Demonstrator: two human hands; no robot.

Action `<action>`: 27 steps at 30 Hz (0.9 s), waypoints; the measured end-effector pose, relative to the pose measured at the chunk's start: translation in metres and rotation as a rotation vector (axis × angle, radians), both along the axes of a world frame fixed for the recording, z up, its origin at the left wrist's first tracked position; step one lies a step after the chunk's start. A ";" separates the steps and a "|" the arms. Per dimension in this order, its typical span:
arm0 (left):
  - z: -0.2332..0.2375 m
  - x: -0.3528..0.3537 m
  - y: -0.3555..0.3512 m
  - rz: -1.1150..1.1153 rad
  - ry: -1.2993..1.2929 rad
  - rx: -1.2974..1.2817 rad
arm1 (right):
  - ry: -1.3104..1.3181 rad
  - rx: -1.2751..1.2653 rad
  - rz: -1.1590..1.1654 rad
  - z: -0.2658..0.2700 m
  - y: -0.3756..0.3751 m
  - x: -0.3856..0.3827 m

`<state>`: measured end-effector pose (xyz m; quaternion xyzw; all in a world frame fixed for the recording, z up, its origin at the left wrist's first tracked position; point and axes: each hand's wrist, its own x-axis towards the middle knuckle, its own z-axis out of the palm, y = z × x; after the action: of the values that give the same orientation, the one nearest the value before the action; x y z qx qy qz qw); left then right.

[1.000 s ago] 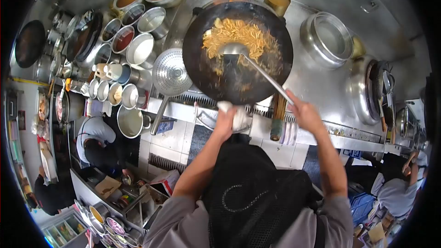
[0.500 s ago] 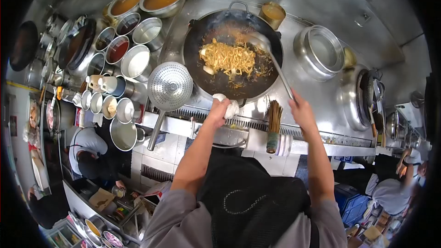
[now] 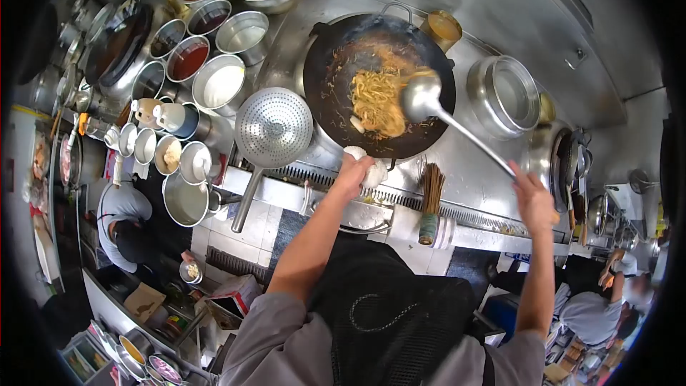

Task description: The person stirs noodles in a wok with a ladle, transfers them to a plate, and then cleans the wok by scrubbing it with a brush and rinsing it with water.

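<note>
To stir well, hold the wok steady with the left hand, which squeezes the white cloth by the near rim, while the right hand, closed around the ladle, slips it softly under the noodles inside the wok.

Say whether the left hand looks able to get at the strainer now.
Probably yes: the strainer lies left of the wok, its handle towards the near side, nothing across it. The left hand grips a white cloth at the wok's rim, so it may need freeing first.
</note>
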<state>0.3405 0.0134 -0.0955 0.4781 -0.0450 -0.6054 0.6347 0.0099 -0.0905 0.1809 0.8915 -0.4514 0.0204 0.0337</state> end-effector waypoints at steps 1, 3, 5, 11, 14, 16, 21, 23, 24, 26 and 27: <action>0.002 0.000 -0.002 -0.015 0.003 0.010 | 0.050 -0.049 0.009 0.017 0.001 -0.002; 0.012 0.002 -0.006 -0.015 0.033 0.017 | 0.140 -0.056 -0.035 0.023 0.001 0.001; 0.016 0.004 -0.008 -0.022 0.057 0.028 | 0.236 0.034 -0.064 -0.020 -0.013 0.007; 0.010 0.010 -0.010 -0.066 0.122 0.058 | -0.345 0.334 -0.079 -0.113 0.017 0.038; -0.003 -0.007 -0.011 0.052 0.017 0.053 | -0.456 0.358 -0.173 -0.126 0.043 0.006; 0.015 -0.019 -0.013 0.118 0.054 0.018 | -0.467 0.221 -0.093 -0.141 0.037 -0.008; 0.056 -0.042 0.050 0.130 0.076 -0.089 | -0.330 0.752 -0.140 -0.035 0.067 -0.010; 0.144 -0.050 0.087 0.107 0.134 -0.061 | -0.193 0.957 -0.161 0.034 0.078 -0.023; 0.149 -0.050 0.092 0.089 0.134 -0.060 | -0.125 0.990 -0.155 0.052 0.081 -0.024; 0.148 -0.037 0.073 0.083 0.153 0.059 | -0.027 0.952 -0.129 0.054 0.080 -0.015; 0.132 -0.032 0.058 0.080 0.121 0.047 | -0.008 0.875 -0.112 0.039 0.076 -0.006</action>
<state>0.3083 0.0715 0.0364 0.4567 0.0268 -0.6084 0.6485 0.0041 -0.0142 0.2198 0.7958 -0.4655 -0.1708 -0.3475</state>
